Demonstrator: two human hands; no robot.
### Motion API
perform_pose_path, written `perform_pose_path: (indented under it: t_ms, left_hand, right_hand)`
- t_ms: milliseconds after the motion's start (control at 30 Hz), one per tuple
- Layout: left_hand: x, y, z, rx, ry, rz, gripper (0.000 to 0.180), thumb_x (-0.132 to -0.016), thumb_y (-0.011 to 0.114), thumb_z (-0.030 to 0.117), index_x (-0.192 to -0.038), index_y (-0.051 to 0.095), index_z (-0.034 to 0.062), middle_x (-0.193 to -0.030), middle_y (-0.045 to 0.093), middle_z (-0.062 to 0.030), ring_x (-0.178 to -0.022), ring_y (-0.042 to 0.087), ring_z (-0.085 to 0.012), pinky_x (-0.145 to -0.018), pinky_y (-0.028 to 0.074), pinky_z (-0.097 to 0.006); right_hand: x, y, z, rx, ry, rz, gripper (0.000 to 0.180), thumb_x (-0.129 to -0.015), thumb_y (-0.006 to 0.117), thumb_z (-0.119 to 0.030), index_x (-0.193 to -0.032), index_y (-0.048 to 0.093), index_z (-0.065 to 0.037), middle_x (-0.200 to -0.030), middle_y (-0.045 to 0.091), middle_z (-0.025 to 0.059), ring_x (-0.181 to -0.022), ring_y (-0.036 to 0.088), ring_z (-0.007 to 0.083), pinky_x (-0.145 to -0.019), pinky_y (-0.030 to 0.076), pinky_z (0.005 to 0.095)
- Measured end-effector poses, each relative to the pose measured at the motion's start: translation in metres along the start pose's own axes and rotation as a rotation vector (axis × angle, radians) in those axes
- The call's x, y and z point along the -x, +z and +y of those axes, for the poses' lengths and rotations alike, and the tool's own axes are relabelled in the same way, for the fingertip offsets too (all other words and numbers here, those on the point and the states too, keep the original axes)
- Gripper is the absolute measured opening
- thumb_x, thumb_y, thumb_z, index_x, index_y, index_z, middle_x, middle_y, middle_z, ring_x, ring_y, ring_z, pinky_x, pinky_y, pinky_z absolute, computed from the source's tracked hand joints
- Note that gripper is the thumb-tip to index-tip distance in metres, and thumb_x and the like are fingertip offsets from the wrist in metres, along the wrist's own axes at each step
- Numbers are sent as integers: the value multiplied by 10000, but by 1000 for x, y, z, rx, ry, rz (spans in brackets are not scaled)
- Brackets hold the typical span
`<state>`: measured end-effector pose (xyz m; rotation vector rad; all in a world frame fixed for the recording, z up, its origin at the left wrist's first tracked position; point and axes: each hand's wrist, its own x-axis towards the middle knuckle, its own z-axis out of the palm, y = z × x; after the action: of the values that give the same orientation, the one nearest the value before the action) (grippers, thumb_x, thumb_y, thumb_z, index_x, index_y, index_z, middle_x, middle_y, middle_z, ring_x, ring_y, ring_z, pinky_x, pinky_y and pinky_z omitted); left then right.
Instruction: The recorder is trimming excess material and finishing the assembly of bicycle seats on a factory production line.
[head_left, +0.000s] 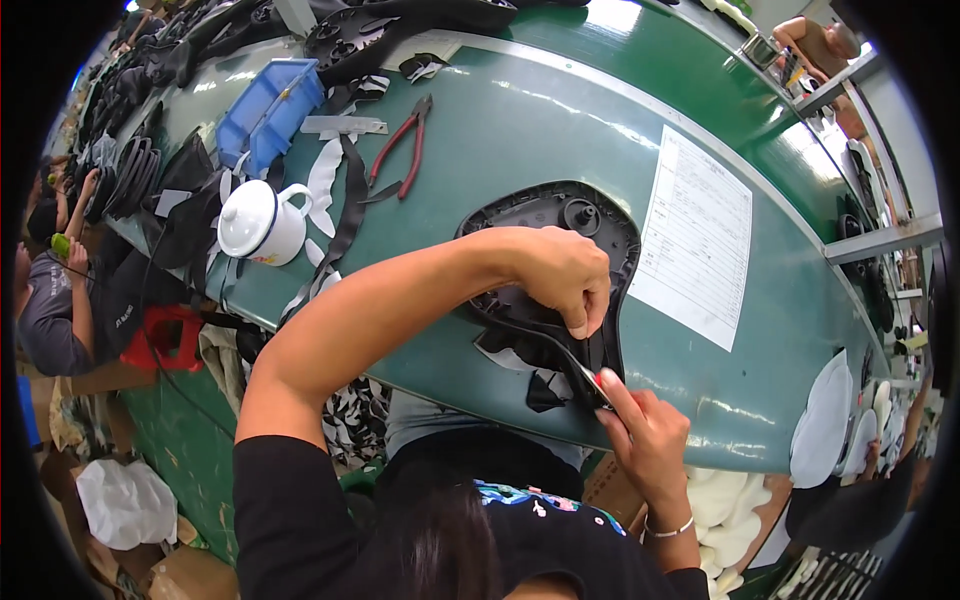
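Observation:
A black moulded plastic shell [524, 211] with ribs and a round socket lies on the green table, its lower edge lined with black covering material. My left hand [565, 275] reaches across the shell, fingers pinched together on the covering at its inner edge. In my right hand [648, 435] is a slim knife [590, 377] with a bit of red showing at the fingers. Its thin blade lies against the covering's lower edge; the rest of the handle is hidden in my grip. Cut black scraps [546, 391] lie just below the shell.
Right of the shell lies a printed sheet [694, 235]. Leftward are red-handled pliers [408, 148], a metal ruler [343, 125], a white lidded mug [262, 222], a blue bin [268, 108] and black strips [349, 200]. Pale foam pieces [735, 510] sit below the table's right edge. Other people work nearby.

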<state>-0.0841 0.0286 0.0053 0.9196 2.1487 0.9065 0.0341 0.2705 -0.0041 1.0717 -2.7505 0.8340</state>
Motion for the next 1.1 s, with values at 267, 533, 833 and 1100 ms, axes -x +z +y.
perform_pose_path:
  t_ms: [267,533,833,1100]
  left_hand:
    - [6,7,-24,49,14,29,160,-680,694,215,-771,724,88,-736,651,-24,-689,620,-190,-587,434,-334]
    - [22,-2,15,17,332,596,232,-784,693,226,-954,637,77,-1023,600,-97,-987,572,-263,-854,449,-349]
    - [37,-25,-87,250,-406,712,493,-901,567,435,-724,582,-25,-648,512,-97,-606,455,-141,-575,401,-327]
    - [-74,-45,-79,747,-279,1139,345,-955,507,368,-982,619,43,-889,619,-42,-715,561,-152,-665,469,-301]
  right_hand:
    - [-17,-4,-6,339,-25,-231,535,-795,673,-147,-1304,555,-262,-631,457,35,-472,451,179,-461,349,300]
    - [11,-55,20,104,215,-310,538,-793,702,-169,-1304,536,-204,-684,562,71,-560,569,236,-527,449,334]
    - [-48,-2,72,-715,502,83,384,-888,627,-147,-1236,489,-61,-827,617,52,-604,583,115,-573,482,268]
    - [-62,-25,172,-888,746,407,296,-827,686,-160,-1035,522,-27,-701,538,9,-522,520,67,-462,432,220]
